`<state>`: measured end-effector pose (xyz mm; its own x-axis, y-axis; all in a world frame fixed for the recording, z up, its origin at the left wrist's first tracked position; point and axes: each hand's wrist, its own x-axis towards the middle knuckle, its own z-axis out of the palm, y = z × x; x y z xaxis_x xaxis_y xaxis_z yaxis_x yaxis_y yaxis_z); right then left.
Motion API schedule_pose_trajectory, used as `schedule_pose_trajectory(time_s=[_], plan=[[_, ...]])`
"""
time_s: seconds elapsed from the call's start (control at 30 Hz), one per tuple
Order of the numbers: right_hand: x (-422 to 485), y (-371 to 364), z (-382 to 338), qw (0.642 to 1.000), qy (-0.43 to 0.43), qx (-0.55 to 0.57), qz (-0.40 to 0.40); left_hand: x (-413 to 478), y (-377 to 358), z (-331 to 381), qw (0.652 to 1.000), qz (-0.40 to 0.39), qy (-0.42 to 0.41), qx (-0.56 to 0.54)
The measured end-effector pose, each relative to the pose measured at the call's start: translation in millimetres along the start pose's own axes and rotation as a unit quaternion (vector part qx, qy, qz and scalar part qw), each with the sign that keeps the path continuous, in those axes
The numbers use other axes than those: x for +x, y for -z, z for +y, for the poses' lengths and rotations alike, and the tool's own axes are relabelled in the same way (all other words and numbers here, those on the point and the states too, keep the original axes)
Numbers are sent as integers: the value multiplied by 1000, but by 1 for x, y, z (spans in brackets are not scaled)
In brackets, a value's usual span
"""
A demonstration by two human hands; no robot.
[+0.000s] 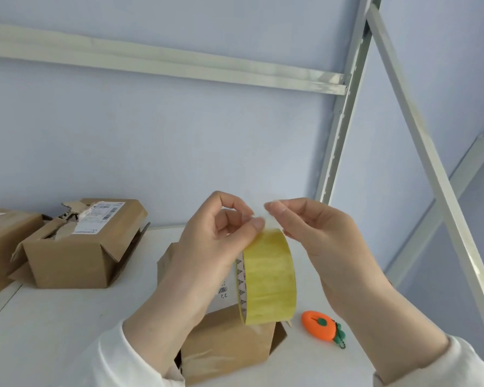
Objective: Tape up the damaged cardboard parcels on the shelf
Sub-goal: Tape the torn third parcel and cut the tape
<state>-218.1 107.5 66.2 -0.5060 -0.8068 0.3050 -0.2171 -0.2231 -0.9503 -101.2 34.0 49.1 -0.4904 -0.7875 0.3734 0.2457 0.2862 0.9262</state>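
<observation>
My left hand [215, 241] grips a yellowish roll of clear tape [268, 277] at its top, held upright above a brown cardboard parcel [229, 342] on the white shelf [53, 325]. My right hand [316, 236] pinches the loose end of the tape just above the roll, beside my left thumb. The parcel under the roll shows a white label, mostly hidden by my left hand. A torn parcel [78, 247] with ripped flaps and a shipping label sits at the back left. Another damaged parcel [0, 244] lies at the far left edge.
An orange carrot-shaped cutter [319, 325] lies on the shelf to the right of the near parcel. Grey metal shelf uprights [344, 107] and a diagonal brace [430, 152] rise on the right. An upper shelf rail [162, 62] crosses overhead against the pale blue wall.
</observation>
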Motion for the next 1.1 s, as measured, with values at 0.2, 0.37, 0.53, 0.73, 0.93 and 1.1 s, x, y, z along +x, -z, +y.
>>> schedule_pose_trajectory(time_s=[0.2,0.37,0.53,0.73,0.93,1.1], plan=[[0,-12,-13,998,67,17,14,-2,7,9,997,19,-70,6],[4,-20,-18,996,79,14,31,5,17,23,996,7,-72,49],[9,-24,-21,997,66,22,39,8,19,28,987,-12,-90,132],[9,-26,-20,998,62,-1,23,21,17,37,985,4,-118,127],[-10,-20,-20,998,58,3,21,29,13,41,975,9,-154,162],[-45,-35,-9,996,48,-10,78,26,-6,38,971,-11,-164,173]])
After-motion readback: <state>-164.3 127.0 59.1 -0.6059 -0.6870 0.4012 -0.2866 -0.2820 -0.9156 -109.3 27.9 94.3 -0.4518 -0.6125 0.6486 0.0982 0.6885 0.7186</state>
